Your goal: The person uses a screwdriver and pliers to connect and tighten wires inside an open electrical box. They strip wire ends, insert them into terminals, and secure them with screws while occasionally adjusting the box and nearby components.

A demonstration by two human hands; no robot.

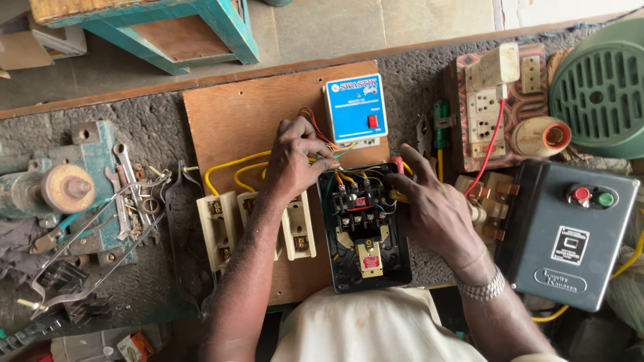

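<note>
An open black starter box with a contactor and coloured wires lies on a brown wooden board. My left hand rests at the box's top left corner, its fingers pinched on the wires there. At the box's right edge my right hand grips a red-handled screwdriver whose tip points at the top terminals. A metal watch band circles my right wrist. Yellow wires loop from the box to white fuse holders on the left.
A blue and white control unit sits above the box. The box's grey lid with red and green buttons lies at right. A socket board and green fan cover are at top right. Pliers and a bench vice sit at left.
</note>
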